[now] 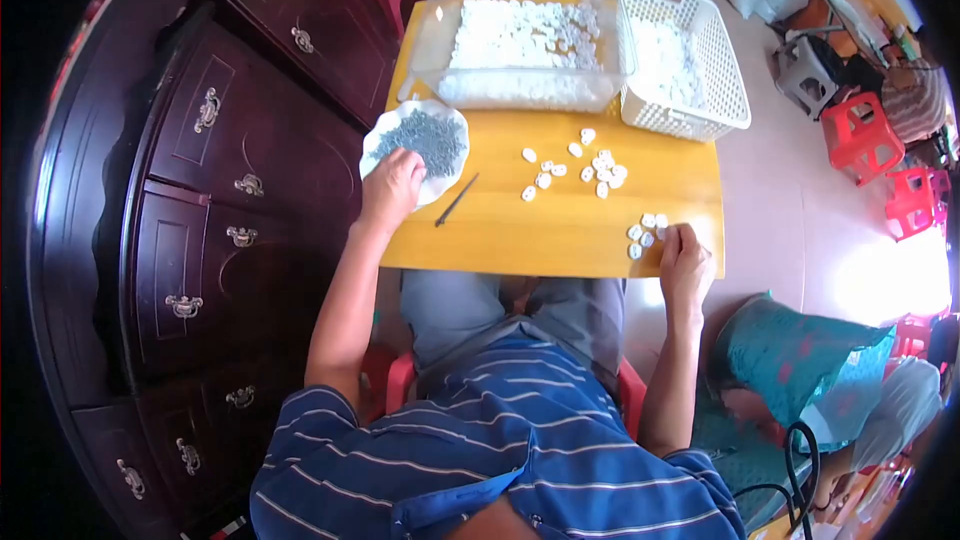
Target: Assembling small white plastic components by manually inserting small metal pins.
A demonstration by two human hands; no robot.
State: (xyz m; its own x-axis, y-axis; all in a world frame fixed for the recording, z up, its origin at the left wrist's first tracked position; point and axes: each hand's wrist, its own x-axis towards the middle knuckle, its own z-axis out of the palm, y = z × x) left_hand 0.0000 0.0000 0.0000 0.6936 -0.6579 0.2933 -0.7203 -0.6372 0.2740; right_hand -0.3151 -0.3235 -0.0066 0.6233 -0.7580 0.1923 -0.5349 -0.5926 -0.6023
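My left hand (392,185) reaches into the plate (378,145) of small grey pieces (428,138), fingers curled; grip unclear. My right hand (683,258) pinches white pieces (640,232) at the desk (560,230) edge. Clear bin (425,50) and white basket (725,70) hold more white pieces.

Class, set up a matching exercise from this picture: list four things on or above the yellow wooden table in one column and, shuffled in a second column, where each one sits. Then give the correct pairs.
Things
1. White plate of small grey parts
2. Thin dark stick
3. White plastic lattice basket
4. Clear plastic tub of white pieces

Places
A. Far right corner of the yellow wooden table
B. Under the left hand
C. Far middle, left of the basket
D. Lying bare, right of the plate

Pairs: 1-B, 2-D, 3-A, 4-C
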